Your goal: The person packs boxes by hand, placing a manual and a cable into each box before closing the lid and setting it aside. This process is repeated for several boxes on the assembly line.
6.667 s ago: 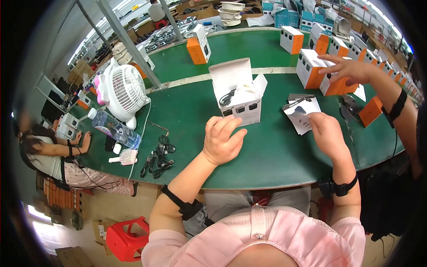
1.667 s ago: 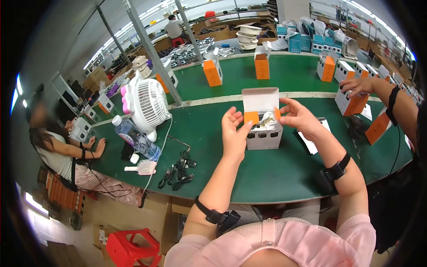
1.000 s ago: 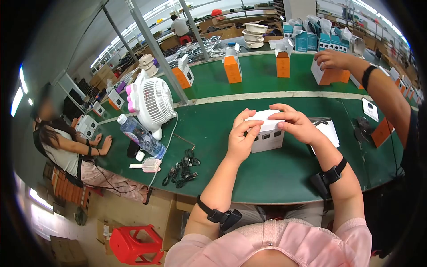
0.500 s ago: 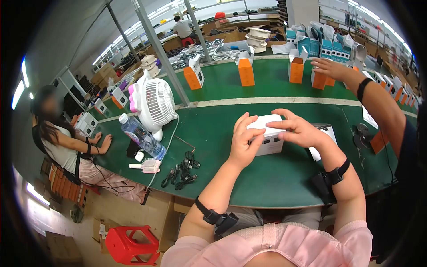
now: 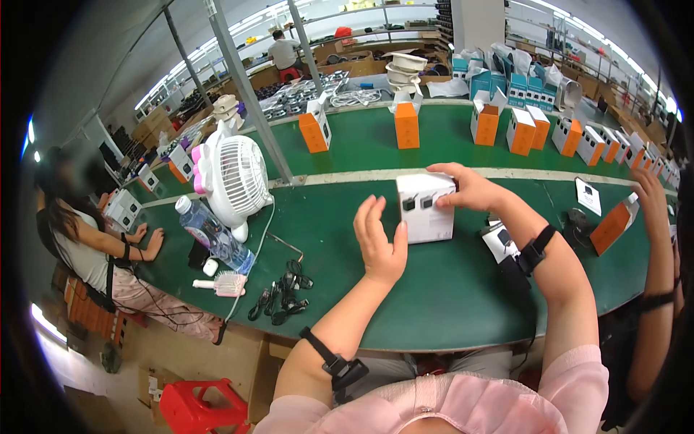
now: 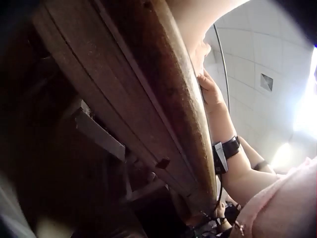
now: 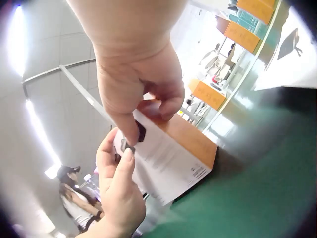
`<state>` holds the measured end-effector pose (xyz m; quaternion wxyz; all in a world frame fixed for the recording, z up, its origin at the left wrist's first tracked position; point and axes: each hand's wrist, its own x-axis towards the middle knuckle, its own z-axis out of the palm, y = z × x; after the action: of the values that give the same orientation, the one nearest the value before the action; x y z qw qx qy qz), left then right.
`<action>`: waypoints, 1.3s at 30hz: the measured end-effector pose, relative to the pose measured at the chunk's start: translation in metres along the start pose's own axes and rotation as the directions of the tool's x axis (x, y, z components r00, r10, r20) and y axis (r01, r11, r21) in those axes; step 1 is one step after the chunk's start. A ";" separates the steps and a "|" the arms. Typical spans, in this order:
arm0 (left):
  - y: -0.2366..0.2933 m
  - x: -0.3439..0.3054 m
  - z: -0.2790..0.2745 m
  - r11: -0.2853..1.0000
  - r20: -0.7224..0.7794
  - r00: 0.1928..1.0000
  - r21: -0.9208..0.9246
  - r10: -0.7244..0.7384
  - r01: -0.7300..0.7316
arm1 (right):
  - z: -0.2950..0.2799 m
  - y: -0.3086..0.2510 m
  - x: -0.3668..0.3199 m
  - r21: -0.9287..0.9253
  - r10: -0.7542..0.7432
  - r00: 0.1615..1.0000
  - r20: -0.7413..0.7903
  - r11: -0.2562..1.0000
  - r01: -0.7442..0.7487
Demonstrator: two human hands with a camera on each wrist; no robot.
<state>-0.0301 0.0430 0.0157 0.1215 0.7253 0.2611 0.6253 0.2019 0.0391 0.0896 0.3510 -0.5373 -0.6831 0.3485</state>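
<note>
A white carton [image 5: 426,220] printed with small black cameras stands on the green table in front of me, its lid down. My right hand [image 5: 473,190] grips its upper right part, thumb on the printed face and fingers behind. In the right wrist view an orange side [image 7: 190,136] of the carton shows. My left hand [image 5: 381,246] is at the carton's left edge, fingers straight and thumb apart. Leaflets [image 5: 499,242] lie partly hidden under my right forearm. The left wrist view shows mostly the table's underside, with my right hand [image 6: 210,91] beyond its edge.
A white fan [image 5: 238,173], a water bottle [image 5: 217,235], a hairbrush [image 5: 224,283] and black cables [image 5: 282,293] lie to the left. Orange-and-white boxes [image 5: 407,126] line the far strip. On the right another person's hand [image 5: 650,195] is beside an orange box [image 5: 614,228].
The carton's raised lid was folded down between both hands. Since then the carton has turned, my right hand has taken its side, and my left hand has come off the top.
</note>
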 end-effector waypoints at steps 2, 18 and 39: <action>-0.011 -0.011 -0.006 0.964 0.267 0.962 0.266 -0.054 -0.019 | -0.024 0.021 0.016 -0.432 -0.158 0.977 -0.141 0.898 0.083; -0.010 -0.010 0.000 0.860 0.535 0.716 0.477 -0.449 0.183 | -0.072 0.094 0.180 -0.657 -0.417 0.746 -0.520 0.753 -0.037; -0.003 0.000 0.000 0.946 0.248 0.965 0.284 0.087 -0.159 | -0.032 0.011 -0.023 0.054 -0.162 0.906 -0.392 0.979 0.199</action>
<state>-0.0305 0.0455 0.0142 -0.0002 0.8184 0.2912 0.4954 0.2387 0.0216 0.0940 0.5335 -0.5129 -0.6306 0.2336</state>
